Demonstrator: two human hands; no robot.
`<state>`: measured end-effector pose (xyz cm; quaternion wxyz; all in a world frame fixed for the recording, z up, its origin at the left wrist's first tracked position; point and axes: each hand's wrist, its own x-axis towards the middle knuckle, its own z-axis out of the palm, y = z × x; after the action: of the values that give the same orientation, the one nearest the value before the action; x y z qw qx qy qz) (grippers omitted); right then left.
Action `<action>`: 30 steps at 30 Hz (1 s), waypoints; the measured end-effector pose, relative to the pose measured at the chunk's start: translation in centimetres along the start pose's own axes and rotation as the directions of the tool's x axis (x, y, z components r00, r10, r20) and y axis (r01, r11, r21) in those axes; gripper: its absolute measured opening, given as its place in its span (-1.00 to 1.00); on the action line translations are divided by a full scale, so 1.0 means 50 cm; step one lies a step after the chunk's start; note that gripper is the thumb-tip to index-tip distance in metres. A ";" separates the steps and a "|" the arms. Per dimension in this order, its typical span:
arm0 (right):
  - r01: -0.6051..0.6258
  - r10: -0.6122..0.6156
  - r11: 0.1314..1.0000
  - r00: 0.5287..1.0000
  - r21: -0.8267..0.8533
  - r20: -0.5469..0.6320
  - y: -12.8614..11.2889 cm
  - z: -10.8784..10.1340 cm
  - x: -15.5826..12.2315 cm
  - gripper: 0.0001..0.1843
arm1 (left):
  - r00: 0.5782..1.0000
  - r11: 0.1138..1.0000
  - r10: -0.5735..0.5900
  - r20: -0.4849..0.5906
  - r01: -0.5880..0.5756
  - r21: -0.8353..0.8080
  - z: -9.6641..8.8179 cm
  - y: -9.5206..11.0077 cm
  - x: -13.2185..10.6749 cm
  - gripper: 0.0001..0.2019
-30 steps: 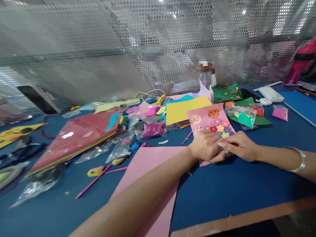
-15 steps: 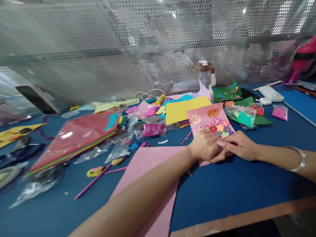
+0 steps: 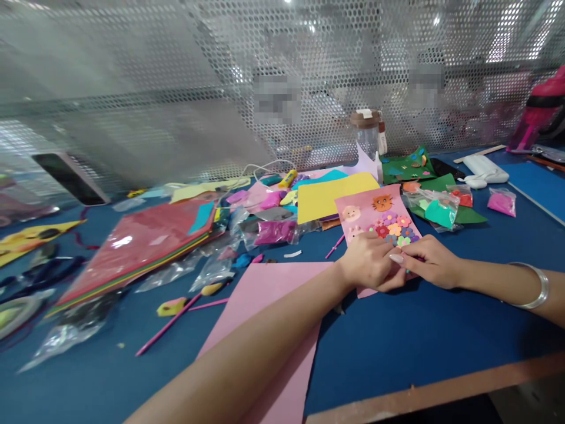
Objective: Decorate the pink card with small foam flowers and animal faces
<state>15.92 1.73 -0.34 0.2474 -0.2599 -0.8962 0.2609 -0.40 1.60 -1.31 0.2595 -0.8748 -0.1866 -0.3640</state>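
A pink sheet [image 3: 348, 209] decorated with an orange cat face [image 3: 382, 202], paler animal faces and a cluster of colourful flowers [image 3: 394, 229] lies on the table. Over its lower part, my left hand [image 3: 373, 262] rests with curled fingers. Close against it, my right hand [image 3: 435, 259] has its fingers pinched together at the lower right of the flowers. The fingertips of both hands meet, and whatever is between them is hidden. A larger pink sheet [image 3: 282, 288] lies beneath my left forearm.
A yellow sheet [image 3: 331, 194] and bagged clay [image 3: 276, 231] lie behind. To the left are a stack of coloured sheets [image 3: 141, 235] and a pink stick tool [image 3: 165, 330]. A lidded cup [image 3: 366, 129], a green decorated sheet [image 3: 404, 168] and a pink bottle [image 3: 536, 112] stand or lie farther back.
Both hands hold nearly the same position over the decorated sheet. The whole view has shifted very slightly; nothing on the table has visibly moved.
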 end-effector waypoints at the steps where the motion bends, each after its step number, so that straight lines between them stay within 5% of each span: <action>1: -0.003 0.003 1.000 1.000 0.000 0.000 0.000 0.000 0.000 -0.51 | 1.000 1.000 -0.003 0.003 0.003 0.000 0.000 0.000 0.000 -0.75; 22: -0.021 0.021 0.999 0.999 0.033 0.025 0.000 -0.001 -0.001 -0.51 | 0.999 1.000 0.018 0.048 -0.018 -0.003 0.003 -0.002 -0.006 -0.71; 30: -0.166 0.194 0.951 0.977 0.262 -0.084 0.000 -0.003 0.006 -0.51 | 0.999 0.999 -0.039 0.001 0.039 0.029 0.003 -0.001 0.001 -0.75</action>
<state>15.79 1.95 -0.15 0.3020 -0.3205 -0.8132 0.3804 -0.33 1.74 -1.35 0.2648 -0.8676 -0.2090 -0.3654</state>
